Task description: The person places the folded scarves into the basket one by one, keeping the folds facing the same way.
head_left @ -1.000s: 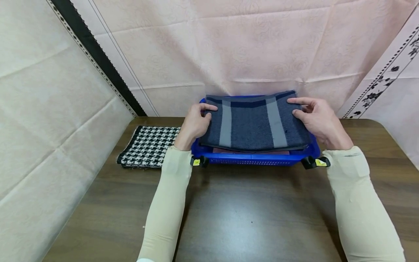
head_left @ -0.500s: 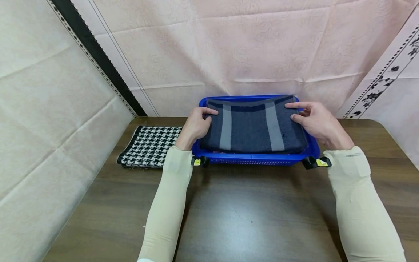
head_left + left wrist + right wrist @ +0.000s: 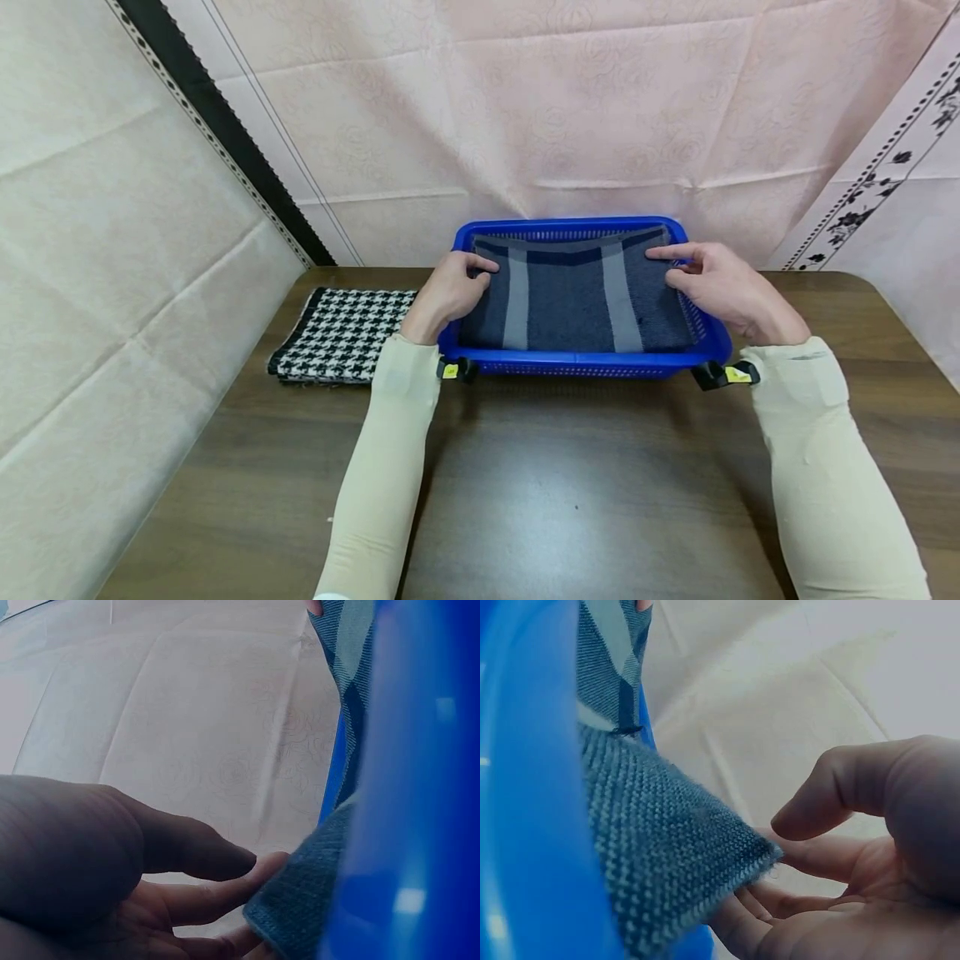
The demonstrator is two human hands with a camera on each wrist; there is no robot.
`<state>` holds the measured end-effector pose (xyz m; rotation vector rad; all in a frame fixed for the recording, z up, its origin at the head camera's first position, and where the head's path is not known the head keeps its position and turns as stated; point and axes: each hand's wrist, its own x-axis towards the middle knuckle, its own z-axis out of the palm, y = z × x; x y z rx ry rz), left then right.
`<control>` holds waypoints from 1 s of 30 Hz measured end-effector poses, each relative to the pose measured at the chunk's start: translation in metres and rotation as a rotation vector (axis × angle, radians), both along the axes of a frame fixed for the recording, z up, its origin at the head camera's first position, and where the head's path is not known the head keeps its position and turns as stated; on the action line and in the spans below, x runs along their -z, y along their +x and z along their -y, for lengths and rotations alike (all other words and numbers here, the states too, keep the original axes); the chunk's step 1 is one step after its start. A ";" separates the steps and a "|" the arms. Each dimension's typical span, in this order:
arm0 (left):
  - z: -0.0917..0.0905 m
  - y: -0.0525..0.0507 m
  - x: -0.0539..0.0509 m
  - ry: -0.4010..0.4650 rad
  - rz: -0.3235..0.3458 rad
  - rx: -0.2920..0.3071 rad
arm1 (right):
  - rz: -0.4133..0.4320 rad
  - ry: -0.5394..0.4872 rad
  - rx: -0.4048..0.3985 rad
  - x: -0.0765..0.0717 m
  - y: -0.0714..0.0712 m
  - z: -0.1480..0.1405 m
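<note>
Slate-blue woven cloth (image 3: 570, 304), pale-striped, sags inside a perforated blue plastic basket (image 3: 573, 361); left hand (image 3: 452, 287) and right hand (image 3: 726, 290) grip its sides.

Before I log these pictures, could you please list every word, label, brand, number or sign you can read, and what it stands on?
No text is readable.
Left yellow label, on the left wrist device: too small to read.
Right yellow label, on the right wrist device: too small to read.

Basket (image 3: 576, 359) — smooth, glossy plastic; striped cloth (image 3: 566, 300), matt, coarse weave; houndstooth cloth (image 3: 347, 335), matt; tabletop (image 3: 555, 500) — wood-grained, softly shiny.
</note>
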<state>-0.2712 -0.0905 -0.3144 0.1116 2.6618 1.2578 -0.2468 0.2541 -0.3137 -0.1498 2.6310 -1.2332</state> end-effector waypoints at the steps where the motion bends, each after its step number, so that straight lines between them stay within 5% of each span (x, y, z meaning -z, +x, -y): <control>1: 0.000 0.000 0.000 -0.002 0.003 0.007 | 0.004 -0.008 -0.003 0.000 0.000 0.000; 14: -0.002 0.000 0.003 -0.025 0.073 0.058 | 0.047 0.029 -0.051 0.006 -0.003 -0.001; 30: -0.004 -0.001 0.007 -0.118 0.056 0.135 | 0.107 0.007 -0.079 0.008 -0.001 0.002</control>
